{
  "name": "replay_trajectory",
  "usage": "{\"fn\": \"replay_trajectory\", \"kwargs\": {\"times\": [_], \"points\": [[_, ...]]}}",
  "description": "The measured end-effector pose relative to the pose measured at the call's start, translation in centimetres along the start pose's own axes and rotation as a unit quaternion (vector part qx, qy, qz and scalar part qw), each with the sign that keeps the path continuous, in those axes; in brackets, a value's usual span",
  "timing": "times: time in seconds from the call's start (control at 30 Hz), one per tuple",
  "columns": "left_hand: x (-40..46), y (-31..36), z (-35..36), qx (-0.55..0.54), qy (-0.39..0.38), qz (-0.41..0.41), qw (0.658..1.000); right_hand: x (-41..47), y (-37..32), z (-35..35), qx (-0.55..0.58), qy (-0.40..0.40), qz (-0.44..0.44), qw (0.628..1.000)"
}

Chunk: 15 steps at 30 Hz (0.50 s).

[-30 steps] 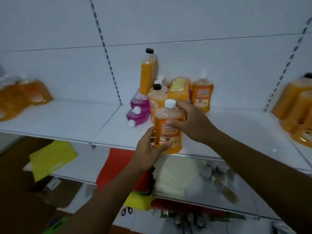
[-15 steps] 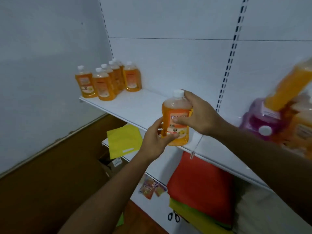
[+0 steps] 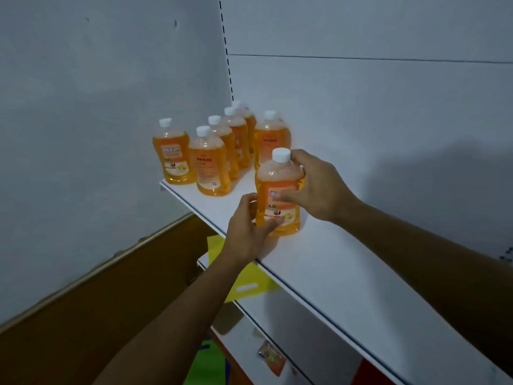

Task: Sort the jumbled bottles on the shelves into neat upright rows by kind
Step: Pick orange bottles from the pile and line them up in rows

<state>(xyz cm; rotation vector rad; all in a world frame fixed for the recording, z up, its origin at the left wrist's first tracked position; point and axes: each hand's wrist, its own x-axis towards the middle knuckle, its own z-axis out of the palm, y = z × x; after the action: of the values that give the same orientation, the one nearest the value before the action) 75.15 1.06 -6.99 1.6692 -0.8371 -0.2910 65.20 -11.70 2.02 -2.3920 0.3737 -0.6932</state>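
An orange bottle with a white cap [image 3: 279, 176] stands upright at the front of the white shelf [image 3: 327, 262], held in both hands. My left hand [image 3: 247, 234] grips its lower left side and base. My right hand [image 3: 313, 184] wraps its shoulder and label from the right. Behind it, at the shelf's far left end, several matching orange bottles [image 3: 211, 162] stand upright in rows, with one more orange bottle [image 3: 270, 137] directly behind the held one.
A grey side wall closes the shelf's left end. A lower shelf [image 3: 277, 343] holds a small orange packet [image 3: 273, 357]. Yellow sheets [image 3: 247, 284] lie below the shelf edge; brown floor is at lower left.
The view has swung left, away from the jumbled group. Both hands carried the orange bottle to the left end of the shelf, close to the upright rows.
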Motion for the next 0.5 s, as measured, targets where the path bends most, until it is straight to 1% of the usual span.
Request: {"fn": "replay_trajectory", "kwargs": {"times": [0.1, 0.3, 0.37, 0.5], "points": [[4.4, -0.9, -0.7, 0.001, 0.012, -0.002, 1.000, 4.6, 1.4, 1.4, 0.018, -0.002, 0.011, 1.000], [10.4, -2.2, -0.5, -0.096, 0.036, 0.026, 0.994, 11.0, 3.5, 3.6, -0.011, 0.013, -0.003, 1.000], [12.4, -3.3, -0.6, -0.076, 0.039, 0.031, 0.996, 12.5, 3.8, 4.3, -0.021, 0.024, -0.002, 0.999], [14.5, -5.0, -1.0, 0.009, 0.026, 0.058, 0.998, 14.0, 4.2, 5.7, -0.053, 0.047, 0.025, 0.997]]}}
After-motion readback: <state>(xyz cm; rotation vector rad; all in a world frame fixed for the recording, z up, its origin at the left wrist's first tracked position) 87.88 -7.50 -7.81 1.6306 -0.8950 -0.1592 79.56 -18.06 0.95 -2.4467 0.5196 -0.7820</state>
